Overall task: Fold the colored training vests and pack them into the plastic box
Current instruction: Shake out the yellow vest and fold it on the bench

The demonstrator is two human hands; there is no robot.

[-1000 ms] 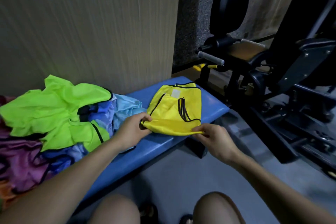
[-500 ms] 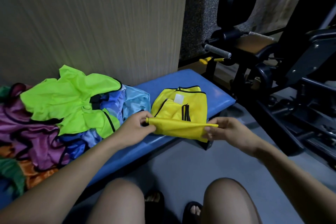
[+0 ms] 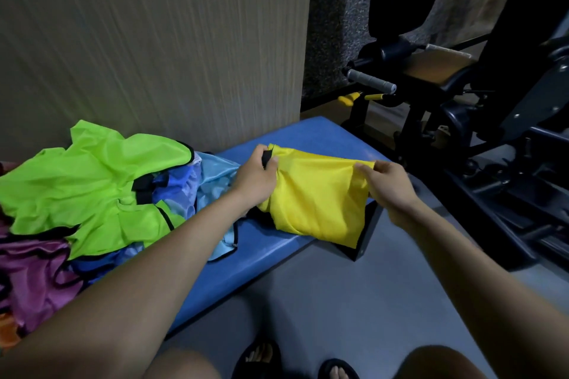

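While both hands grasp it, the yellow training vest hangs folded over the right end of the blue padded bench, its lower edge drooping past the bench's front edge. The left hand is clenched on the vest's upper left corner, where a strip of black trim shows between thumb and fingers. The right hand pinches the upper right corner, fingers curled round the fabric. On the bench's left part lies a loose pile of unfolded vests: a lime-green vest with black trim on top, blue vests beneath and beside it, a purple vest at the pile's left front, and an orange scrap at the frame's edge. Beyond the bench's right end stands a black gym machine with a grey handle grip. Behind the bench rises a beige ribbed wall panel. Below the bench's front edge, two sandalled feet rest on grey floor.
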